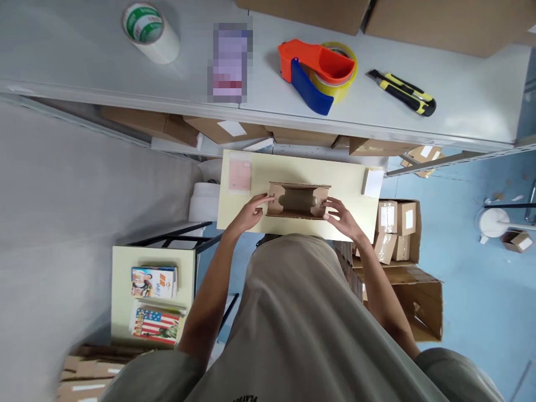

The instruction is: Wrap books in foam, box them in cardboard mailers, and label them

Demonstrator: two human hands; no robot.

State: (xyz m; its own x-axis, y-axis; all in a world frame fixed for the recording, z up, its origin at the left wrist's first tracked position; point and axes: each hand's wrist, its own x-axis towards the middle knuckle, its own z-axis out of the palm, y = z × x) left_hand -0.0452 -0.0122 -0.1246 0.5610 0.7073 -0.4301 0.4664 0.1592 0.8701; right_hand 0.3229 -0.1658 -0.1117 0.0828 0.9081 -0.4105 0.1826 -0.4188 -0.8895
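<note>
We see a small open cardboard box [298, 201] at the centre of the frame on a pale yellow table [347, 190], held at its two ends. The left hand [253, 211] touches the box's left end with fingers extended; the right hand [341, 216] rests on the right end with fingers spread; neither is closed around it. A cylindrical brown item lies inside the box; what it is we cannot tell. On the table: a pink slip [240, 174] to the box's left and a white slip [373, 182] to its right. On the grey shelf [84, 61] across the top: a roll of tape [149, 30] at upper left, a blurred-out object [231, 61], an orange and blue tape dispenser [317, 72] and a yellow and black utility knife [404, 93]. Cartons [397, 231] stand on the blue floor [481, 290] at right; books [154, 304] lie at lower left. Our torso hides the table's near edge.
</note>
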